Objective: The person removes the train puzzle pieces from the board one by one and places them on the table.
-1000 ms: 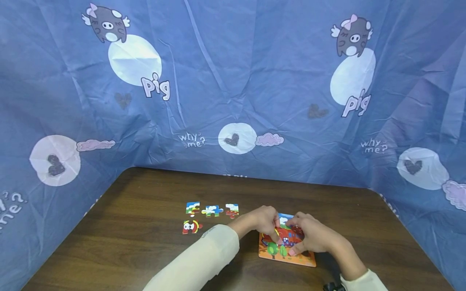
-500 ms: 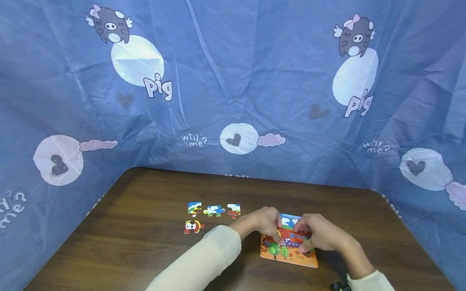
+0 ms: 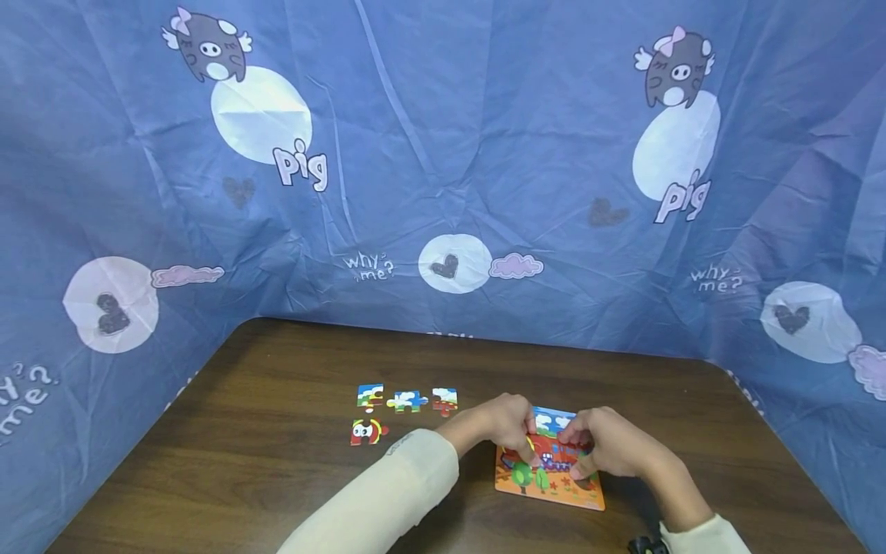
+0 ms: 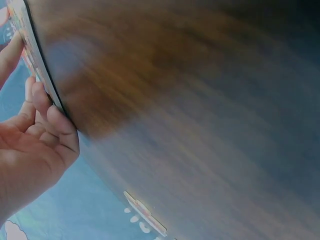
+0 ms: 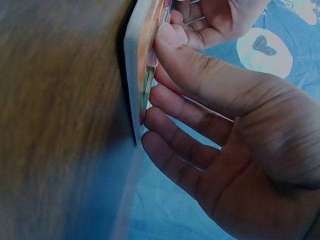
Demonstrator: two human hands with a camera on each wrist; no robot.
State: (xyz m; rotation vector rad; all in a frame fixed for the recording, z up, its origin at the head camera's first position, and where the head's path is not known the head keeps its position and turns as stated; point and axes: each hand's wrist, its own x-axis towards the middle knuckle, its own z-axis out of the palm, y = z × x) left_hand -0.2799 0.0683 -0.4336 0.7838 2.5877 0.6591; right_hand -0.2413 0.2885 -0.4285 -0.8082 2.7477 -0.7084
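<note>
A jigsaw puzzle (image 3: 550, 492) with a red train, green trees and an orange border lies flat on the table. My left hand (image 3: 511, 427) touches its left part, thumb and bent forefinger apart on the picture; in the left wrist view the left hand's other fingers (image 4: 64, 127) curl beside the board's edge. On the right part rests my right hand (image 3: 612, 442), thumb and fingertips spread on the surface. The right wrist view shows the right thumb (image 5: 200, 70) and fingertips against the picture side. Both hands cover parts of the train.
Several loose jigsaw pieces lie left of the puzzle: a sky piece (image 3: 407, 401), a corner piece (image 3: 370, 395), a cloud piece (image 3: 445, 400) and a face piece (image 3: 367, 432). A blue printed cloth (image 3: 443, 192) hangs around the brown wooden table (image 3: 228, 462).
My right hand has shifted right across the puzzle, uncovering more sky and train, then stayed still. My left hand keeps its place on the puzzle. The view has shifted slightly.
</note>
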